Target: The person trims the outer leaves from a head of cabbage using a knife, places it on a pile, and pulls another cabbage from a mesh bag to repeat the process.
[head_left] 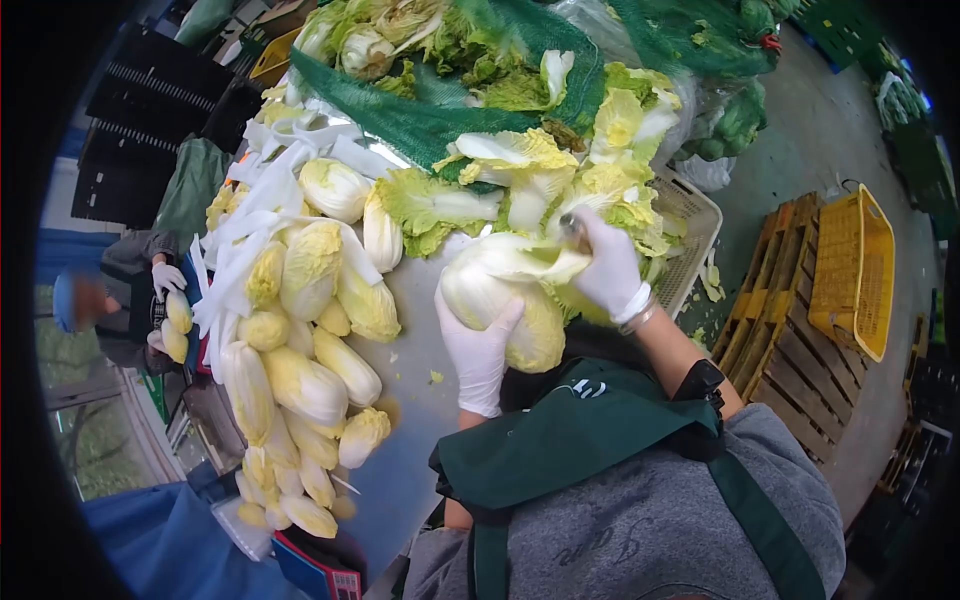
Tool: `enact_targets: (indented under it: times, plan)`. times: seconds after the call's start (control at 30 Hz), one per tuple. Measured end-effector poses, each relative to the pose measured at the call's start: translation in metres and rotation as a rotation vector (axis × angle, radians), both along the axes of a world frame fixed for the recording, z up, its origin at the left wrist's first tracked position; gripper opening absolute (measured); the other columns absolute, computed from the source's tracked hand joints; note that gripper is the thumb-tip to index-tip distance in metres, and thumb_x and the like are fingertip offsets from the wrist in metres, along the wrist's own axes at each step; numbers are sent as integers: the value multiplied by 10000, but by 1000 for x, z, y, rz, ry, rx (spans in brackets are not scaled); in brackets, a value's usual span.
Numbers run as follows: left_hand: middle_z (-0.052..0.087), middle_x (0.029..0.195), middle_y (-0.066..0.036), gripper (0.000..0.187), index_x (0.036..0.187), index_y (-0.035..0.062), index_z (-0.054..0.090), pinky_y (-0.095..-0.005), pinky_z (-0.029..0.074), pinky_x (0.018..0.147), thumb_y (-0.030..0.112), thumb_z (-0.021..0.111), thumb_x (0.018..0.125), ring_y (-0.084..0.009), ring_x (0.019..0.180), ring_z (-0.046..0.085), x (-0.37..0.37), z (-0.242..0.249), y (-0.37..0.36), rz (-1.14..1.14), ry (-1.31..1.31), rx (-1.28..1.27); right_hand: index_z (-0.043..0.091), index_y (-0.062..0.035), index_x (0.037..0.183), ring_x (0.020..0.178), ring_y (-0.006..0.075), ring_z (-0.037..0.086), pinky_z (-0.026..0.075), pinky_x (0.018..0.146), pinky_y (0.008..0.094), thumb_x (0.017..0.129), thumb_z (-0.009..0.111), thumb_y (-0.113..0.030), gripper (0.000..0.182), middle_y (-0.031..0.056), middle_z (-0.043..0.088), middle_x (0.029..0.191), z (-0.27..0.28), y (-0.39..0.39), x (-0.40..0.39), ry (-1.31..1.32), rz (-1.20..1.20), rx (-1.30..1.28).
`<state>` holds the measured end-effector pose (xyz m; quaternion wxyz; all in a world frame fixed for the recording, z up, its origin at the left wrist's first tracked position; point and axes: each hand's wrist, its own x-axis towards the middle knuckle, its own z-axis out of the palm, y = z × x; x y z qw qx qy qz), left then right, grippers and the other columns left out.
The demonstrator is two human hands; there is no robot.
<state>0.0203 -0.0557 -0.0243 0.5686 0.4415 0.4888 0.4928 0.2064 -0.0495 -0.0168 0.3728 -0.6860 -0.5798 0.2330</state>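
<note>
In white gloves, both my hands are at a napa cabbage (490, 275) held over the table edge in front of my apron. My left hand (478, 350) grips it from below, thumb across its pale side. Closed at its right, my right hand (610, 265) holds an outer leaf (545, 262) that bends away from the head. A small dark rounded end (572, 226) sticks out of that fist; what it belongs to is hidden. Loose outer leaves (440, 205) lie just beyond the cabbage.
Trimmed cabbages (305, 385) are piled on the metal table (420, 400) at left, beside white strips (270, 180). Green netting (450, 130) with leaves lies at the back. A crate (700, 235), a wooden pallet (790, 330) and a yellow basket (850, 270) stand right. Another person (130, 290) handles cabbage, far left.
</note>
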Motion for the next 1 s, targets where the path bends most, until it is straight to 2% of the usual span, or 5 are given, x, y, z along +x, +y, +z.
enact_targets:
  times: [0.23,0.33,0.5,0.7,1.0]
  plan:
    - [506,1238,-110,935,1339,11,357,-344,429,964,183,847,561,-213,1144,504,-24,15,3,-444,-198,-67,562,-85,1113,677,330,613,491,639,333,698,720,-157,451,165,636,780,-16,32,61,-1,-127,225]
    - [502,1255,-120,960,1345,19,349,-381,446,964,267,836,556,-241,1159,509,-40,16,-14,-332,-438,-271,546,-25,1108,806,290,634,487,723,336,716,691,-144,435,177,646,895,-34,19,102,91,-291,141]
    - [482,1277,-159,836,1361,28,327,-440,444,987,365,717,703,-296,1162,503,-32,21,-3,49,-700,-272,487,23,1180,881,237,558,458,773,335,663,769,-192,627,167,567,978,-24,-29,112,-266,-30,-133]
    - [464,1306,-158,761,1373,35,325,-423,423,1007,417,632,791,-291,1194,476,-19,16,10,94,-655,-161,390,2,1301,997,143,507,428,873,281,640,846,-295,856,58,523,1048,39,-33,-8,649,256,-231]
    - [438,1327,-142,782,1382,50,318,-416,413,1000,485,599,796,-282,1193,462,-12,45,-2,113,-651,-135,395,18,1198,1057,165,538,502,830,312,769,639,-56,499,126,541,1151,-4,-23,-4,773,350,-366]
